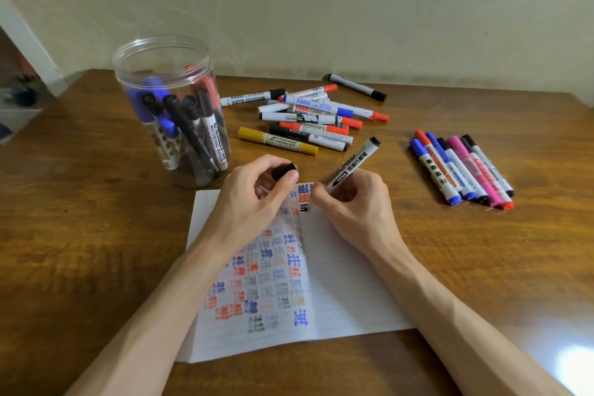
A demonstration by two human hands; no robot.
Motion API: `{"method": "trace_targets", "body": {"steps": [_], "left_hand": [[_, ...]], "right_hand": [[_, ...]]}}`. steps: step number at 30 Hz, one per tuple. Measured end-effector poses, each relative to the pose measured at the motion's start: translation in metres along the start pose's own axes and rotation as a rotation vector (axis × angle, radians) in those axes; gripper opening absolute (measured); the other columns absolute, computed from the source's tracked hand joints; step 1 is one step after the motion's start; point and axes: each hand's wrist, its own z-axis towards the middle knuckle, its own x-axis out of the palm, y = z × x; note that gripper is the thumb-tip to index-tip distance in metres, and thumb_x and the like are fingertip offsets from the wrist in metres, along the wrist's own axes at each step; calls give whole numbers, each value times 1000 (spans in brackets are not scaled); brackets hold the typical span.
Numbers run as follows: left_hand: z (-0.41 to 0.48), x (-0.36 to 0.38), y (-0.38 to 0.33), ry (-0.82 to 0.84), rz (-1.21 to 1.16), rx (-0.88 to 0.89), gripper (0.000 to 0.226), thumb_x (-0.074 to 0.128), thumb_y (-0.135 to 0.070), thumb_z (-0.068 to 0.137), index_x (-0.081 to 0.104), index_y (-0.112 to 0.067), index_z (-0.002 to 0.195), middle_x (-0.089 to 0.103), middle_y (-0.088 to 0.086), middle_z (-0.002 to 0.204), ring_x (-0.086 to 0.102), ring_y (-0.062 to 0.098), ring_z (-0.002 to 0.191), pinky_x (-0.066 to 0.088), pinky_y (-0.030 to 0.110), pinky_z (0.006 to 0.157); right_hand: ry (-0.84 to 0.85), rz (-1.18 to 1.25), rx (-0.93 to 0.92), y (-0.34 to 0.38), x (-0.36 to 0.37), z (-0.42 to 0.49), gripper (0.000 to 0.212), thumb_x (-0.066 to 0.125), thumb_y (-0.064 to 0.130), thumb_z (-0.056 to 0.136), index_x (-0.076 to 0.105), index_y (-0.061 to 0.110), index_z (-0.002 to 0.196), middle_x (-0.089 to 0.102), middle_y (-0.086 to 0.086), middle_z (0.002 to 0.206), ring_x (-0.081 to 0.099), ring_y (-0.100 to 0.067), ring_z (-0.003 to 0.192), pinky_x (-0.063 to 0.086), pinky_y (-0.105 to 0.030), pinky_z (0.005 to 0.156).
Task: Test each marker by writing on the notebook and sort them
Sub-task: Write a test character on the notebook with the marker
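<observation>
Marker (350,164) pinched in R hand (356,202), tip apparently on notebook (353,283); L hand (250,202) pinches cap (284,170), ready to recap.

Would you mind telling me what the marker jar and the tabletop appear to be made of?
The jar looks like clear, glossy plastic: the markers show through its wall. The tabletop looks like varnished wood or veneer: brown grain with a bright glare at the near right.

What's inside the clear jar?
Markers stand in the jar: blue, black and red ones show. Those at the back are partly covered, so their count is unclear.
</observation>
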Motion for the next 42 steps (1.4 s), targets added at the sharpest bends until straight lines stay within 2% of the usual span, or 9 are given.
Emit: {"method": "trace_targets", "body": {"steps": [5,9,15,20,25,30,33,37,42], "left_hand": [[0,0,0,3,2,-2,22,63,-31,101,71,-20,118,71,-17,101,66,-2,100,50,9,76],[1,0,1,7,12,6,21,64,-31,101,71,-22,119,70,-19,104,65,-3,102,50,9,80],[1,0,1,5,16,5,21,64,-31,101,71,-22,119,70,-20,104,65,-4,102,49,8,80],[1,0,0,3,21,5,21,64,-31,101,70,-22,119,69,-22,104,64,-6,102,48,7,78],[1,0,0,4,19,9,21,65,-30,101,70,-22,119,69,-22,103,64,-5,101,49,8,78],[0,0,1,7,20,5,21,64,-31,101,71,-22,119,70,-20,104,65,-3,102,49,8,79],[1,1,1,6,20,5,21,65,-31,101,71,-22,119,70,-19,105,65,-3,102,49,9,79],[0,0,2,11,13,-4,23,64,-32,101,71,-22,120,71,-18,106,65,-2,102,49,9,78],[0,0,1,8,10,-9,23,64,-32,101,71,-22,120,71,-18,106,65,-1,102,50,10,78]], "right_hand": [[-37,14,19,-2,-3,1,15,75,17,88,71,16,74,74,3,70,63,-3,59,51,-20,55],[-27,14,52,-2,-3,3,16,74,21,89,74,17,73,77,9,72,73,-10,67,62,-33,65],[4,32,50,-2,-2,2,12,75,26,91,76,21,80,78,9,75,76,-10,71,65,-43,70],[3,13,37,-3,-2,2,12,76,27,91,77,22,80,78,9,74,75,-8,70,64,-37,68],[26,0,-1,-1,-1,2,14,77,21,90,75,23,76,75,9,70,71,-2,66,54,-18,59],[-10,13,86,-2,-3,3,15,73,26,89,76,19,76,77,10,73,75,-12,71,64,-43,70],[-21,13,90,-2,-3,3,15,73,25,90,75,18,77,77,9,74,75,-13,71,63,-46,71],[-17,3,59,-3,-2,3,14,74,24,90,76,19,78,77,9,73,74,-10,70,62,-36,66],[-1,-29,35,-3,-1,3,13,75,23,88,76,19,75,75,9,69,66,-1,61,53,-21,57]]}}
